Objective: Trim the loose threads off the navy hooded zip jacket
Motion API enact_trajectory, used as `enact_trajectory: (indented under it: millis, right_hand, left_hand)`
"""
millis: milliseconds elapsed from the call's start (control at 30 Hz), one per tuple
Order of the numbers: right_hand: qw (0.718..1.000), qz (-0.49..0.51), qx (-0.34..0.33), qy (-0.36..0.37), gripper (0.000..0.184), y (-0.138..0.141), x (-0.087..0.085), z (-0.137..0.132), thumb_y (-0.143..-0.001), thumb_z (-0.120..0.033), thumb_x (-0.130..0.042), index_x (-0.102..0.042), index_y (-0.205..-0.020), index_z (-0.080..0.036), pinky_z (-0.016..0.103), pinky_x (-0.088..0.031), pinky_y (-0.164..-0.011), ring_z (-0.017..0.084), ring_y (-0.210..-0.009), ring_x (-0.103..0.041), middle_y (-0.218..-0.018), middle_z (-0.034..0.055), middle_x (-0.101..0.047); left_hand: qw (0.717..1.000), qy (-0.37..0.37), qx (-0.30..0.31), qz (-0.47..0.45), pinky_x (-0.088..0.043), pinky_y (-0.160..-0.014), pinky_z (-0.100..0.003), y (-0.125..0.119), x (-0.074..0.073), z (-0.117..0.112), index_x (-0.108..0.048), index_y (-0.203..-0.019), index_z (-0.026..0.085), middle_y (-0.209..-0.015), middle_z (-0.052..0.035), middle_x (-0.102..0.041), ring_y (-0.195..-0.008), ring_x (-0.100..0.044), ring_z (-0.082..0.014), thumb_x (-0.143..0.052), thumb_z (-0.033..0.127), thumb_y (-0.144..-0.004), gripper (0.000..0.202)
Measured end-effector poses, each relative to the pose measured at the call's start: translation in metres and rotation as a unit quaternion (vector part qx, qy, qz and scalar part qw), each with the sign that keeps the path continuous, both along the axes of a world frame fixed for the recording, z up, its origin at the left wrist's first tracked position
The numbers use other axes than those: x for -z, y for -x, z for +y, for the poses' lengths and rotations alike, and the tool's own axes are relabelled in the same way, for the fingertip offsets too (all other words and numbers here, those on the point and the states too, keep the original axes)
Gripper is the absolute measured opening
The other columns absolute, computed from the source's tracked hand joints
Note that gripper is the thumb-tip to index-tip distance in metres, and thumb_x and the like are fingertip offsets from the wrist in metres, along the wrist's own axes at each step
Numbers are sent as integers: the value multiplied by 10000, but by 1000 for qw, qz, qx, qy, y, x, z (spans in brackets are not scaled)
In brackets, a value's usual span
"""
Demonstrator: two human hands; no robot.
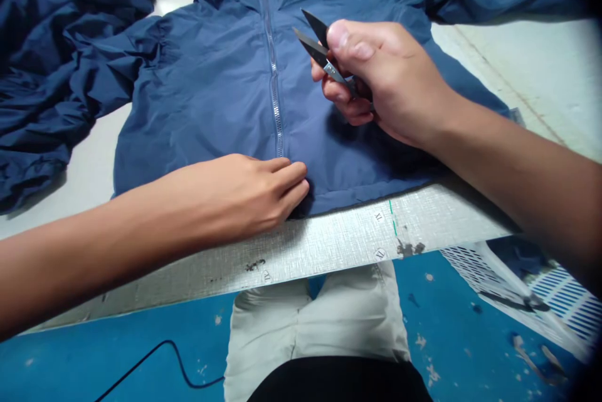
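Inspection view from head height: a white work table (527, 82) occupies the upper frame, its near edge covered by a silver woven-look sheet (324, 245) bearing small circled marks, dark stains and a short green line. Below it, at 6 o'clock, are the wearer's beige trousers (315, 327), flanked by a chipped blue-painted surface (84, 352) carrying a black cable (160, 358) at 7 o'clock and, at 4 o'clock, a white slatted plastic crate (531, 283). A navy zip jacket (211, 82) lies face up at centre and above, collar at 12 o'clock, hem toward the wearer. Its long axis, marked by the closed zipper (273, 82), runs nearly 12 to 6, leaning slightly. The body lies flat and the zipper appears closed to the hem, while a bunched mass of navy fabric (51, 88) remains gathered at 10 o'clock. No cut is discernible on the cloth at this resolution. The left hand (239, 195) rests open at 9 o'clock on the hem beside the zipper's foot, with no clear pinch. The right hand (385, 76), at 2 o'clock, firmly pinches black thread snips (320, 44), blades moderately parted, tips toward 11 o'clock and clear of the fabric.
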State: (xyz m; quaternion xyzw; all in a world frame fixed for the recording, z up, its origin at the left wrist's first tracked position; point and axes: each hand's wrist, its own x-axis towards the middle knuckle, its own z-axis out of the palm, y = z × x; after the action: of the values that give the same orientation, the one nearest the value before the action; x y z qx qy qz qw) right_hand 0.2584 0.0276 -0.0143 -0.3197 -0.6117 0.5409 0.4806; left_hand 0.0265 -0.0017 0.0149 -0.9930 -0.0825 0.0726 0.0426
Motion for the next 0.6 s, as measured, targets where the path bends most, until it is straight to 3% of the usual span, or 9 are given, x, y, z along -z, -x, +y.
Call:
enact_trajectory:
  millis: [100, 233, 367, 467, 600]
  right_hand:
    - [1000, -19, 10, -4, 324, 0, -3, -2, -1012, -463, -559, -583, -854, -182, 263, -163, -400, 81, -469, -300, -655, -37, -476]
    - [997, -81, -17, 4, 270, -2, -9, -7, -1045, -362, -503, -596, -857, -192, 283, -219, -441, 105, -509, -345, -686, -16, -484]
    - [985, -160, -70, -2, 294, -6, -13, -8, -1075, -296, -441, -623, -867, -195, 270, -275, -462, 106, -549, -392, -693, -18, -481]
    - [962, -237, -133, -31, 361, -13, -16, -7, -1100, -350, -446, -622, -824, -198, 239, -325, -504, 87, -584, -429, -685, -34, -486]
    - [903, -374, -200, -64, 352, -21, -21, -8, -1055, -442, -562, -665, -804, -218, 249, -331, -498, 79, -567, -470, -659, -50, -564]
  left_hand:
    - [997, 62, 26, -32, -397, -559, -296, 6, 8, 14, -634, -863, 139, -822, -57, -560, -654, -487, -160, -433, 113, -1023, 259]
    - [979, 178, -19, -93, -426, -613, -287, 9, 15, 22, -631, -910, 139, -846, -51, -557, -672, -502, -146, -435, 115, -1021, 227]
    - [963, 229, -33, -135, -453, -631, -276, 14, 21, 23, -612, -950, 143, -876, -56, -571, -698, -537, -138, -455, 107, -1014, 174]
    - [956, 249, -40, -150, -473, -662, -268, 17, 26, 24, -599, -957, 137, -901, -63, -582, -733, -565, -133, -478, 105, -1013, 137]
    - [948, 265, -47, -168, -479, -702, -255, 20, 29, 24, -597, -996, 141, -930, -56, -593, -779, -579, -129, -500, 101, -1009, 106]
